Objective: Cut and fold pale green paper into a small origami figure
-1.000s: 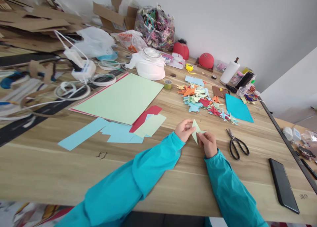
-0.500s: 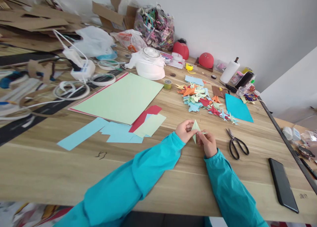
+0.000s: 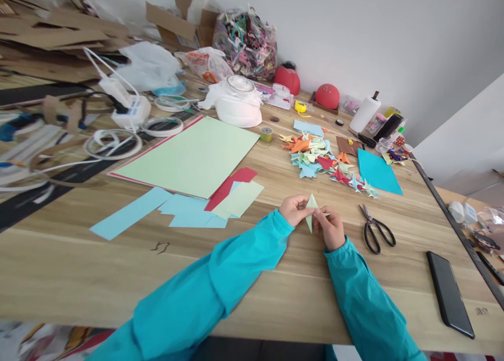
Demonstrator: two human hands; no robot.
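Note:
A small pale green origami crane [image 3: 311, 202], with pointed tips up, down and to the right, is pinched between both hands just above the table. My left hand [image 3: 294, 209] closes on its left side, thumb across the front. My right hand [image 3: 331, 228] grips its right side between thumb and fingertips. Part of the folded paper is hidden behind my fingers. Beyond my hands lies a heap of folded paper cranes [image 3: 315, 153] in orange, green, blue and red. Black-handled scissors [image 3: 376, 229] rest to the right of my right hand.
Blue paper strips [image 3: 197, 211], a red strip [image 3: 232, 186] and a large green sheet [image 3: 192, 153] lie to the left. A turquoise sheet [image 3: 378, 172] is at the right, a black phone [image 3: 450, 292] near the front right. Cables [image 3: 114, 143] and a power adapter [image 3: 134, 110] crowd the far left.
The pale green crane has shifted slightly downward in my fingers. Both hands keep their pinch and have hardly moved; the rest of the table looks the same.

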